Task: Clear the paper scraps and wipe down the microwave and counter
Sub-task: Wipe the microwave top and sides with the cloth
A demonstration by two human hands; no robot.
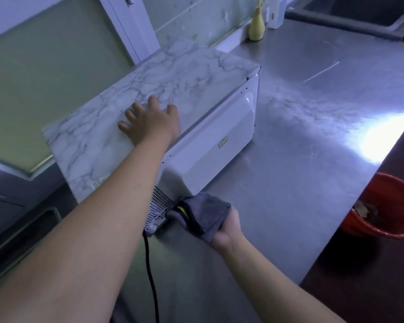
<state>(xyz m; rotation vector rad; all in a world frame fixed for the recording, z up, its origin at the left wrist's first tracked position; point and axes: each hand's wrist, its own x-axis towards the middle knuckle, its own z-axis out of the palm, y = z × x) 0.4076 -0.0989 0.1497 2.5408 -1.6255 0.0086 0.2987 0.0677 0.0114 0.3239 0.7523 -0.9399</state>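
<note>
White microwave oven with a marble-patterned top [215, 136], standing on the brushed steel counter [301, 113]. The left hand [149, 122] lies spread and flat on the microwave's top. The right hand [226, 231] grips a folded grey cloth [205, 210] at the microwave's near bottom corner, against the perforated vent grille [159, 206] and above the black power cord [151, 271]. Likely hazards: the cloth, if damp, wetting the vents or snagging the cord; a hard wipe sliding the microwave.
</note>
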